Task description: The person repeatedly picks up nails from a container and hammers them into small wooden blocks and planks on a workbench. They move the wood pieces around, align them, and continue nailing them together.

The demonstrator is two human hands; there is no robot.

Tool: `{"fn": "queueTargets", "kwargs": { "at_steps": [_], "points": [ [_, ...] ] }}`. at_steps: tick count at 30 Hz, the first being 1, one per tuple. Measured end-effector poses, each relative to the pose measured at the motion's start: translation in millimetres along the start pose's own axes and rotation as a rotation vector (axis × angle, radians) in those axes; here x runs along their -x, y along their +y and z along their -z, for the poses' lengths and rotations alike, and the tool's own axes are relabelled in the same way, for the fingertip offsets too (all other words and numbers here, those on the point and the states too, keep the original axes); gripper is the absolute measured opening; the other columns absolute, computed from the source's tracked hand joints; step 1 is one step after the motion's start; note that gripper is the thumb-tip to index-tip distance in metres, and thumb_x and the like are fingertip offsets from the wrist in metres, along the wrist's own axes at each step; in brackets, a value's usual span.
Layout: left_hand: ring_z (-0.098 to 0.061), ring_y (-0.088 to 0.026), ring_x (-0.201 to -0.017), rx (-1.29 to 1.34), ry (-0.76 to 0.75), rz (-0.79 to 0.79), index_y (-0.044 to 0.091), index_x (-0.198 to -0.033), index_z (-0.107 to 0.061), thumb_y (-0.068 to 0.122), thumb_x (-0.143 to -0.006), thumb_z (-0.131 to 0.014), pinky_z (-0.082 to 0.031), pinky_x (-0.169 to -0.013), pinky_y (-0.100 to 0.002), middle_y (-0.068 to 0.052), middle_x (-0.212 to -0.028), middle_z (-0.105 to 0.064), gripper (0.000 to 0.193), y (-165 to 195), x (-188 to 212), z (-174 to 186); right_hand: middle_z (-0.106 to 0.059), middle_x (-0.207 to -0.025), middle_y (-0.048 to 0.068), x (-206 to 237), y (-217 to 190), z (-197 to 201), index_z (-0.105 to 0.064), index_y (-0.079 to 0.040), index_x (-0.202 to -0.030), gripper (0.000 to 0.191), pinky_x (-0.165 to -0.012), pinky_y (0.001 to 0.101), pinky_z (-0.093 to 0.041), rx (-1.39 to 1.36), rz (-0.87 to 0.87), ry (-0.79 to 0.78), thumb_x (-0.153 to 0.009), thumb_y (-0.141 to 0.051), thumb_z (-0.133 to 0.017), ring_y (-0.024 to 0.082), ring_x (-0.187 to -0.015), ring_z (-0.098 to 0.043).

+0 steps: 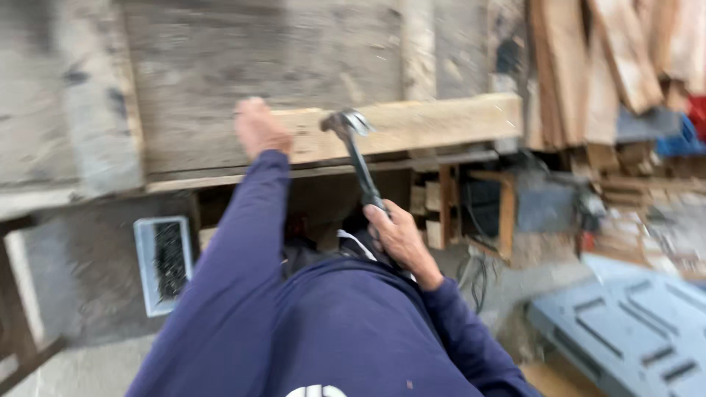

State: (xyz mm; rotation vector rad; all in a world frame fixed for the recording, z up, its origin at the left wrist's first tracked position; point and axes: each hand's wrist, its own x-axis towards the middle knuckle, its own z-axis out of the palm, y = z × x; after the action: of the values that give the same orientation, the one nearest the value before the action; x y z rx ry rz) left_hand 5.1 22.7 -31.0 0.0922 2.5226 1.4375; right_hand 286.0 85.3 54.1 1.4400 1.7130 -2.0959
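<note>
Everything I'm getting is smeared with motion blur, so edges are soft and fine detail is lost. Far left, a dark wooden frame (18, 323) is cut off by the picture's edge. Next to it on the concrete floor sits a pale tray (163, 263) with something dark inside; I can't make out what. Above, a big weathered plywood panel (257, 66) fills the top of the view, its upper part cropped away.

Now the left hand (259, 129): it's up on the left end of the pale wooden beam (412, 123), pressed against it. The fingers go over the far side, out of my sight, so I can't tell how far they're curled. The blue sleeve (235, 272) covers the whole arm and hides what's beneath it.

Moving right, the right hand (401, 239) is wrapped tight round the dark handle of a claw hammer (357, 151). The metal head sits right at the beam's front face, just right of the left hand; with the blur I can't tell if it's touching.

Under the beam it's shadowy, just small timber blocks (434, 202). Far right, stacked planks (618, 59) run out of frame, and a grey-blue plastic pallet (625, 331) is cropped at the corner.
</note>
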Motion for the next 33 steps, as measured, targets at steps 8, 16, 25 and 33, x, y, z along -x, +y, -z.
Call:
{"fn": "queueTargets", "kwargs": {
  "at_steps": [8,16,25,33],
  "points": [
    [-0.064,-0.040,-0.116,-0.035,0.268,-0.295,0.001,-0.139,-0.055,0.019,-0.112,-0.045,-0.050,-0.097,-0.045,-0.022,-0.131,-0.065,0.034,1.7,14.7,-3.4,-0.059,-0.069,0.001,-13.5,-32.7,58.2,-0.069,-0.004,-0.118,0.034,-0.047,0.0259,-0.044,0.217,0.242,0.311,-0.094,-0.028,-0.074,0.008,-0.053,-0.052],
    [-0.064,-0.042,-0.091,-0.301,0.178,-0.438,0.010,-0.120,-0.068,0.020,-0.108,-0.056,-0.051,-0.078,-0.051,-0.020,-0.101,-0.068,0.019,20.8,43.3,-31.4,-0.073,-0.093,0.017,-130.7,-130.0,168.4,-0.068,-0.005,-0.123,0.045,-0.071,0.0413,-0.054,0.918,0.796,0.199,-0.088,-0.033,-0.077,0.036,-0.082,-0.069],
    [-0.059,-0.027,-0.054,0.123,-0.104,0.329,0.004,-0.091,-0.071,0.034,-0.099,-0.056,-0.047,-0.055,-0.038,-0.013,-0.059,-0.060,0.035,38.2,160.7,-128.2,-0.068,-0.120,0.011,-234.3,-179.6,158.0,-0.068,-0.013,-0.128,0.041,-0.093,0.0421,-0.052,1.199,1.228,-0.371,-0.093,-0.032,-0.072,0.029,-0.109,-0.063],
    [-0.033,-0.010,-0.045,1.281,0.091,0.785,0.011,-0.076,-0.042,0.038,-0.106,-0.054,-0.025,-0.038,-0.027,0.000,-0.063,-0.037,0.042,32.4,154.9,-131.5,-0.061,-0.114,0.019,-245.6,-172.0,163.5,-0.061,-0.003,-0.133,0.061,-0.088,0.0448,-0.049,1.153,0.910,-0.635,-0.088,-0.042,-0.074,0.033,-0.102,-0.058]
  ]
}}
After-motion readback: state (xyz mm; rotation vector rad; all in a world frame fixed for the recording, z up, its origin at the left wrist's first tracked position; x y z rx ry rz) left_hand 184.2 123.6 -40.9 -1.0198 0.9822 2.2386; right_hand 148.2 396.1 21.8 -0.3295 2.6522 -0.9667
